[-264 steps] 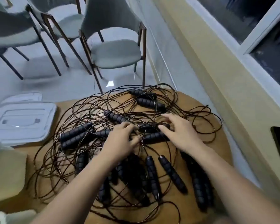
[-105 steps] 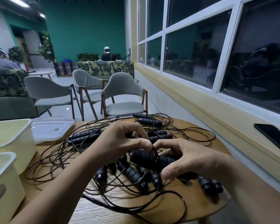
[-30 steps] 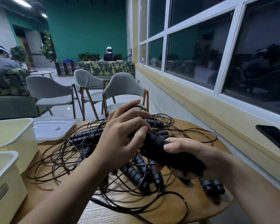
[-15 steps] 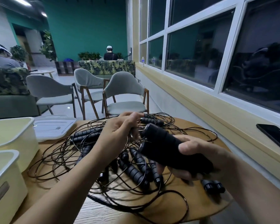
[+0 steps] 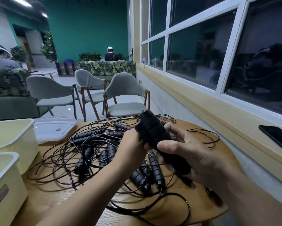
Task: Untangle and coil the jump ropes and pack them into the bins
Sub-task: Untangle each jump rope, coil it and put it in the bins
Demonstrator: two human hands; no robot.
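Centrally, the right hand (image 5: 199, 159) clamps a black handle (image 5: 153, 132) slanting from lower right to upper centre; the left hand (image 5: 129, 145) meets its upper end, grip untellable; tangled jump ropes (image 5: 88, 151) lie lower left.

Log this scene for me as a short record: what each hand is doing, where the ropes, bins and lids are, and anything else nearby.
right hand: grips a bundle of black handles, raised above the table
left hand: against the same bundle, fingers hidden behind it
ropes: tangled pile with loose handles on the round wooden table
bins: near bin and far bin, cream, at the table's left; no rope seen inside
lids: white, lying flat behind the bins
other: dark phone on the window sill at right
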